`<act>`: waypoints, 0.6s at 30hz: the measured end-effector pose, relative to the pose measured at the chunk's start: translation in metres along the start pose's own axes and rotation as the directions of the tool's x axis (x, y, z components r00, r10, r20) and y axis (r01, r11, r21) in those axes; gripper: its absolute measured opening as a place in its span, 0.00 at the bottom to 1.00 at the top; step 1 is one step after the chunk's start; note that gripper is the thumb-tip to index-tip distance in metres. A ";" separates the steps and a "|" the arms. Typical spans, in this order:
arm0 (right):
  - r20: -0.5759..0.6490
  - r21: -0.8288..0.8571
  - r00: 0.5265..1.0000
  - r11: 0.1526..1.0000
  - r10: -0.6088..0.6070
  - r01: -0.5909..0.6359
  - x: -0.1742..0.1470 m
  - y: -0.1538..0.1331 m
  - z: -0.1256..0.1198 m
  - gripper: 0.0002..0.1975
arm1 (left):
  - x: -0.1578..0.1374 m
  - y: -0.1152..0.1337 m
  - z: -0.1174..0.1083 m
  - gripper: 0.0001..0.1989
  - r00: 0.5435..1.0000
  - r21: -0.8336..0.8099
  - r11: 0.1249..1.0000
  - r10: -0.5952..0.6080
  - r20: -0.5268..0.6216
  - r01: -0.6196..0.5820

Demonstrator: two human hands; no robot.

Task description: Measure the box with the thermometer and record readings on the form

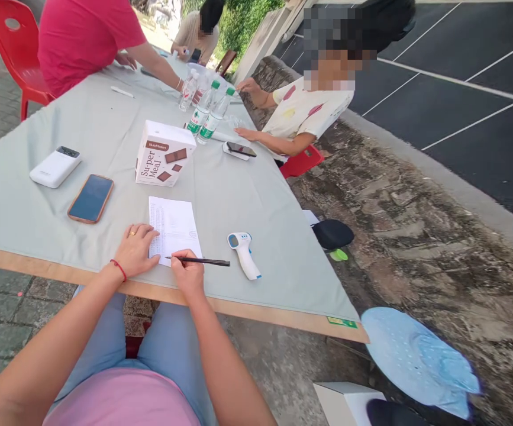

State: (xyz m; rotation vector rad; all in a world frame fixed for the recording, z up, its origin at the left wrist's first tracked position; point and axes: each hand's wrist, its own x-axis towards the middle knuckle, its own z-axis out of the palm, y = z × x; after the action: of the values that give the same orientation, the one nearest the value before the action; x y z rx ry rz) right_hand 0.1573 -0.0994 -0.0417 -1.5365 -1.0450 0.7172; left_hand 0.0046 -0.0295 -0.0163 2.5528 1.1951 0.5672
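Note:
A sheet of white paper [180, 222] with rows of small print lies on the table in front of me. My left hand [135, 248] rests flat over its left edge, fingers stretched out. Held in my right hand [188, 275] is a black pen [212, 261], its tip at the lower part of the sheet. A white infrared thermometer [244, 254] lies to the right of that hand. Beyond the paper stands a white and brown box [165, 155] lettered "Super Meal". A phone in an orange case [91, 199] and a white power bank [55, 167] lie to the left.
Two water bottles with green caps [209, 115] stand behind the box on the pale cloth-covered table [256, 207]. Another phone [241, 149] lies at the right edge. Several people sit or lean around the far side. A light blue hat [416, 355] is below the right corner.

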 end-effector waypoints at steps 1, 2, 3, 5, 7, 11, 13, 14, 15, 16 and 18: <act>0.000 -0.015 1.000 1.000 -0.006 0.006 0.000 -0.001 0.001 0.06 | 0.000 0.000 0.000 0.24 1.000 -0.001 1.000 -0.003 -0.001 0.003; 0.006 -0.026 1.000 1.000 -0.014 0.014 0.000 -0.002 0.001 0.06 | 0.000 0.000 0.001 0.24 1.000 0.000 1.000 -0.005 -0.002 0.005; 0.015 -0.034 1.000 0.999 -0.021 0.022 0.000 -0.003 0.002 0.06 | 0.000 0.000 0.001 0.24 1.000 0.004 1.000 -0.005 -0.003 0.005; 0.033 -0.040 0.999 0.999 -0.031 0.032 -0.001 -0.004 0.002 0.06 | 0.000 0.000 0.002 0.25 1.000 0.013 1.000 -0.005 -0.002 0.005; 0.041 -0.040 0.999 0.999 -0.032 0.033 -0.001 -0.004 0.002 0.07 | 0.000 0.000 0.002 0.25 1.000 0.018 1.000 -0.006 -0.001 0.006; 0.040 -0.042 0.999 0.999 -0.021 0.023 -0.001 -0.001 0.003 0.07 | 0.000 0.001 0.002 0.25 1.000 0.018 1.000 -0.011 -0.004 0.011; 0.041 -0.048 0.999 0.999 -0.022 0.024 -0.002 0.000 0.003 0.07 | 0.000 0.002 0.001 0.25 1.000 0.020 1.000 -0.013 0.000 0.013; 0.044 -0.054 0.999 0.998 -0.026 0.028 -0.002 0.001 0.004 0.07 | 0.000 0.002 0.001 0.25 1.000 0.021 1.000 -0.015 0.002 0.015; 0.046 -0.061 0.998 0.997 -0.033 0.036 -0.002 0.002 0.004 0.06 | 0.000 0.002 0.001 0.25 1.000 0.020 1.000 -0.016 0.003 0.016; 0.046 -0.068 0.998 0.997 -0.042 0.045 -0.002 0.002 0.004 0.06 | 0.000 0.002 0.001 0.25 1.000 0.018 1.000 -0.017 0.002 0.017; 0.044 -0.081 0.997 0.995 -0.059 0.062 -0.002 0.003 0.004 0.06 | 0.000 0.001 0.002 0.25 1.000 0.013 1.000 -0.016 -0.005 0.016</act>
State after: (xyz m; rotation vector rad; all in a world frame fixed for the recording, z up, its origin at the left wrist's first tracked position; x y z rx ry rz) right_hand 0.1538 -0.0994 -0.0454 -1.5592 -1.1602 0.6736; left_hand 0.0063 -0.0303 -0.0171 2.5514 1.2236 0.5646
